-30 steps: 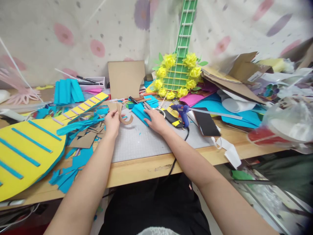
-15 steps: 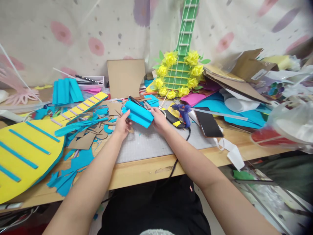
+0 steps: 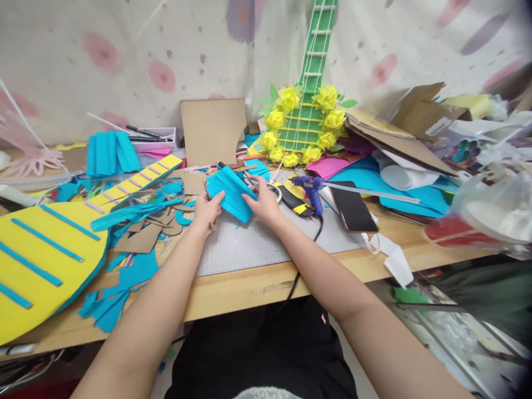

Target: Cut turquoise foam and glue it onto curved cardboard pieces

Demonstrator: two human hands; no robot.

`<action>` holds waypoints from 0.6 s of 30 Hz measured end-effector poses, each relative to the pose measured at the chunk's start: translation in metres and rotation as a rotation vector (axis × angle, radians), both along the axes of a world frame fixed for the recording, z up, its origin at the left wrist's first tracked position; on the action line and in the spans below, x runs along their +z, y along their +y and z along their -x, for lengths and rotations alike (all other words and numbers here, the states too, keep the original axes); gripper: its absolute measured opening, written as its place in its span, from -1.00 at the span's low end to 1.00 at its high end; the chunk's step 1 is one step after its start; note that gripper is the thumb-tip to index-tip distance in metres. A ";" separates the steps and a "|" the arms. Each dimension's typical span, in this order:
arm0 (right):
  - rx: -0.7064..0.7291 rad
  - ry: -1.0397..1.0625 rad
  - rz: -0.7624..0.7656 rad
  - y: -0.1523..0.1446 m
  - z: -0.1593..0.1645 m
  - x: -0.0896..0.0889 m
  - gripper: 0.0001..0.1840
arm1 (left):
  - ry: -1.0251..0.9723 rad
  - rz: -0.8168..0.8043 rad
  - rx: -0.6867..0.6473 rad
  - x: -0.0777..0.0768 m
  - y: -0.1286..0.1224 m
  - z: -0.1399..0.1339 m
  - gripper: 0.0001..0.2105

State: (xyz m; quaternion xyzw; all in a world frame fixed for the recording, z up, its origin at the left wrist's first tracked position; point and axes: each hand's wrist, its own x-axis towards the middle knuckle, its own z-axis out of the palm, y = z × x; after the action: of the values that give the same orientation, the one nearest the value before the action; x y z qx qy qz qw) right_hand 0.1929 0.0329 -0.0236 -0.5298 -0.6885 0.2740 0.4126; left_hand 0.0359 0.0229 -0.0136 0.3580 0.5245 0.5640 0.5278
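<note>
Both of my hands hold a folded stack of turquoise paper just above the grey cutting mat. My left hand grips its lower left edge. My right hand pinches its right side. A curved brown cardboard piece lies under my left hand, mostly hidden. Brown cardboard scraps and turquoise offcuts lie to the left of the mat.
A large yellow guitar shape with turquoise strips fills the left. A green guitar with yellow paper flowers leans at the back. A blue glue gun, scissors, a black phone and piled paper crowd the right. The wooden table edge runs in front.
My left hand let go of the curved cardboard piece and joined my right hand on the turquoise stack. The stack was lifted off the mat and brought towards the middle.
</note>
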 end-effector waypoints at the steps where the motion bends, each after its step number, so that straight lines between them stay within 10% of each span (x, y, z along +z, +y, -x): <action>1: -0.055 0.034 0.054 0.003 -0.002 -0.002 -0.49 | 0.011 -0.005 0.035 -0.002 0.002 0.002 -0.64; 9: -0.120 0.048 0.114 0.004 -0.005 -0.004 -0.58 | -0.075 -0.249 0.415 -0.012 0.020 0.018 -0.71; 14: -0.135 -0.218 -0.148 -0.002 -0.016 0.016 -0.76 | -0.257 -0.204 0.305 -0.006 0.015 0.017 -0.89; 18: 0.018 -0.234 0.109 -0.014 -0.055 0.042 -0.79 | -0.267 -0.117 0.157 -0.003 0.006 0.014 -0.78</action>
State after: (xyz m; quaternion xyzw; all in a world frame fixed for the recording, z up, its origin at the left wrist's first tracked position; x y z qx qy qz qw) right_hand 0.2478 0.0193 0.0180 -0.5737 -0.7207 0.2510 0.2974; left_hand 0.0217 0.0291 -0.0167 0.2678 0.4423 0.6755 0.5257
